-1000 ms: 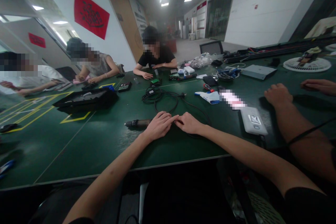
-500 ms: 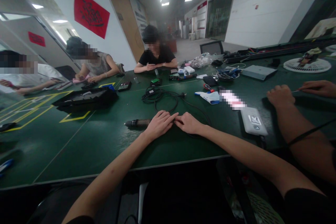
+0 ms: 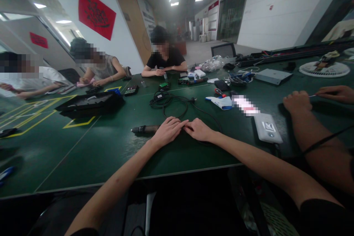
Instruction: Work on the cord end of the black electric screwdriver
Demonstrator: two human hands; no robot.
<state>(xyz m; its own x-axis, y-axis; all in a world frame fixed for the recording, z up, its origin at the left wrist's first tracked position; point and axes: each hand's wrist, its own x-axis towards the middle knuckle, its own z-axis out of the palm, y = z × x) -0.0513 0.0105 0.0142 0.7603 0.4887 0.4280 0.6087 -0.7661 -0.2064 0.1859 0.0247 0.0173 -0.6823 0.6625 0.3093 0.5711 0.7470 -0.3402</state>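
Note:
An electric screwdriver [image 3: 145,129] lies on the green table with its bit pointing left. My left hand [image 3: 169,131] rests over its rear part, the fingers laid across the body and reaching right. Against those fingertips, my right hand [image 3: 198,129] is closed, its fingers curled in at the tool's tail end. What sits between the right fingers is hidden; only a small dark bit shows there. A black cord [image 3: 218,121] comes out from beside my right hand and runs up to a loose coil [image 3: 168,101] with a plug.
A black tray [image 3: 90,104] stands left. To the right are a blue-and-white packet [image 3: 221,102], a white box-shaped device [image 3: 267,129] and a grey metal plate [image 3: 273,76]. A co-worker's hands [image 3: 298,100] hold a thin tool there. More people sit across the table.
My hands stay almost in the same place. The co-worker's hands on the right have shifted slightly, and the person opposite has moved a hand a little.

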